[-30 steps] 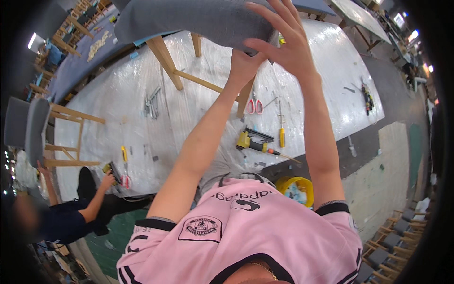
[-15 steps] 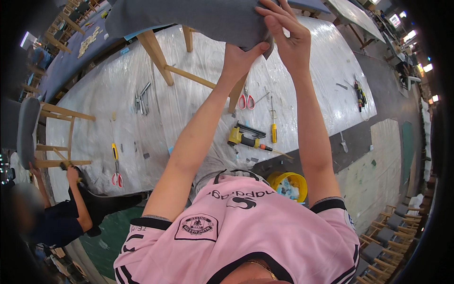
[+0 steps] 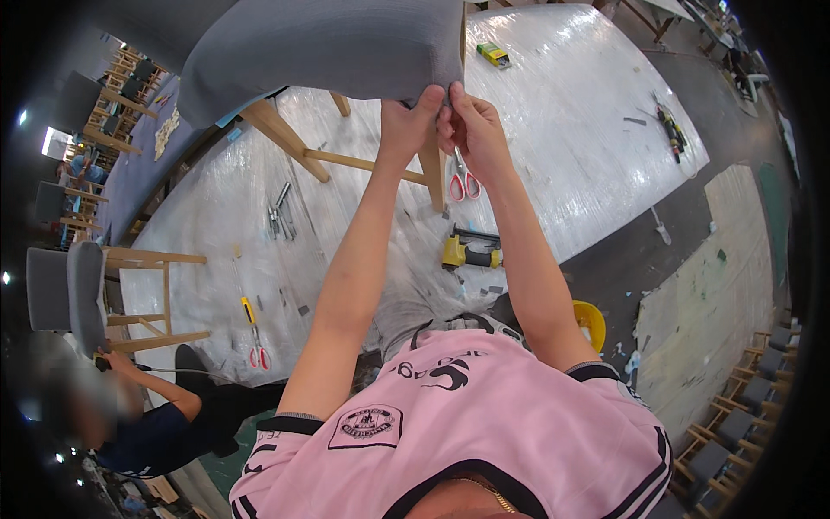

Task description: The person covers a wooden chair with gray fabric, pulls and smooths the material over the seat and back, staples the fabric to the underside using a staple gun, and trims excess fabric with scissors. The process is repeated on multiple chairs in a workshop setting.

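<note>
A wooden chair with a grey upholstered seat [image 3: 328,56] stands on the plastic-covered table, its front corner towards me. At that corner, my left hand [image 3: 408,128] is closed, thumb and fingers pinching the lower edge of the grey fabric. Right beside it, my right hand [image 3: 477,137] pinches the same fabric between thumb and fingers. The two hands nearly touch. Just under them runs a front wooden leg [image 3: 432,169] of the chair. Red-handled scissors [image 3: 464,185] lie next to my right wrist. A yellow and black staple gun [image 3: 467,251] rests closer to me, left of my right forearm.
Metal hand tools [image 3: 280,212], a yellow-handled tool [image 3: 249,310], more scissors [image 3: 259,356] and a small yellow-green box [image 3: 494,55] lie on the table [image 3: 596,121]. A yellow bucket [image 3: 591,324] stands below its edge. At left, a co-worker [image 3: 147,415] handles another grey chair [image 3: 86,294].
My right hand has come down from the seat's side to the corner, and its fingers have closed on the fabric. My head view has shifted, bringing more of the chair into sight.
</note>
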